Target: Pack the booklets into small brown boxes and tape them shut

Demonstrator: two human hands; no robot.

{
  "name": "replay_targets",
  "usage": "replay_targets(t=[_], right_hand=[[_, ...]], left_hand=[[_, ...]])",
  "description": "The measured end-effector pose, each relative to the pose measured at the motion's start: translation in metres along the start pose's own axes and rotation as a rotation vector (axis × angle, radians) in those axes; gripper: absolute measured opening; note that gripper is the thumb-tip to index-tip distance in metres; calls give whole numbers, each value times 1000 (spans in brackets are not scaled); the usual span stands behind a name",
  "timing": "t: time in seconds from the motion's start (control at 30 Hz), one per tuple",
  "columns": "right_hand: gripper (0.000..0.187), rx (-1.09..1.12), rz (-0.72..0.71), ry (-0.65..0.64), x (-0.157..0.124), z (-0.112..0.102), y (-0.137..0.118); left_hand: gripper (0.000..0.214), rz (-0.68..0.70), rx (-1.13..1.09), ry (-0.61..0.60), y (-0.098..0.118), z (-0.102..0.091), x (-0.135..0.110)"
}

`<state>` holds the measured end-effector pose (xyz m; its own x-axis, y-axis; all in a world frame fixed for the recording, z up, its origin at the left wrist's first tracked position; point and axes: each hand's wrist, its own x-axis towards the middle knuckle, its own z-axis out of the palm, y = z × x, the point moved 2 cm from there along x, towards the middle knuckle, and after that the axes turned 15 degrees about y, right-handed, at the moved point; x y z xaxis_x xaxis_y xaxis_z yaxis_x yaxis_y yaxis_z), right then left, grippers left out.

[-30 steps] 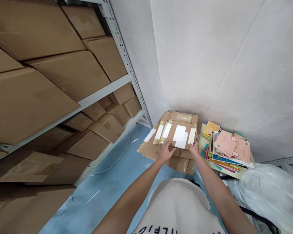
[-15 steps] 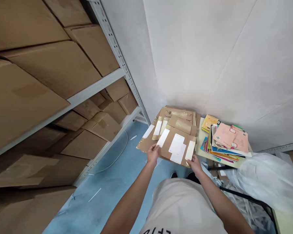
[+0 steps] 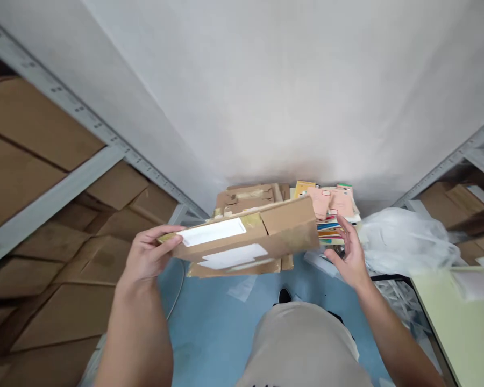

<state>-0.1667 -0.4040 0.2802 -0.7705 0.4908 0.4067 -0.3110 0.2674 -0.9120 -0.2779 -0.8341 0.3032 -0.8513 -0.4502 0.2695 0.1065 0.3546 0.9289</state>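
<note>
A flattened cardboard box (image 3: 290, 223) with white labels and tape is raised and tilted in front of me. My left hand (image 3: 151, 252) pinches its left end between thumb and fingers. Just off the right end is my right hand (image 3: 347, 252), thumb and fingers apart, holding nothing. Behind and below the raised piece lies a stack of flattened cardboard (image 3: 246, 196), partly hidden by it. Pink booklets (image 3: 339, 203) top a pile of coloured books beyond my right hand.
Shelving with brown cartons (image 3: 64, 293) rises at left. A bunched translucent plastic bag (image 3: 407, 239) is right of the books, near a pale green tabletop (image 3: 460, 322). Another shelf with boxes (image 3: 447, 207) stands far right. A white wall (image 3: 286, 97) closes the back.
The top flattened box has come up off the stack, its left end in my left hand. My right hand has let go and opened. The view has turned right.
</note>
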Motion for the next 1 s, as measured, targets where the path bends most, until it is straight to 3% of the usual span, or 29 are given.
replay_targets(t=[0.1,0.2,0.27,0.37,0.47,0.53,0.63,0.77,0.9,1.0], right_hand=[[74,107,62,77,-6,-59,-11],[51,96,179,214,-21,-129,-9],[38,53,257,349,-33,-182,-4],[37,11,305,574,-57,-264,-2],[38,-16,312,764,-91,-336,-2],[37,-23,313,885,-116,-373,0],[35,-34,291,1100,-151,-411,5],[30,-29,241,1374,-181,-437,14],[28,-45,234,1503,-186,-456,24],[27,-68,220,1541,-179,-471,33]], left_hand=[[48,-76,-54,-254,52,59,-25],[43,63,-60,-487,101,141,-74],[40,158,-77,-635,129,199,-117],[37,252,-122,-823,162,278,-191],[38,307,-152,-1007,189,345,-265],[39,342,-194,-1089,205,382,-309],[48,330,-299,-1132,225,432,-365],[60,171,-315,-1226,240,484,-433],[52,48,-283,-1488,243,521,-494],[51,3,-308,-1519,237,549,-526]])
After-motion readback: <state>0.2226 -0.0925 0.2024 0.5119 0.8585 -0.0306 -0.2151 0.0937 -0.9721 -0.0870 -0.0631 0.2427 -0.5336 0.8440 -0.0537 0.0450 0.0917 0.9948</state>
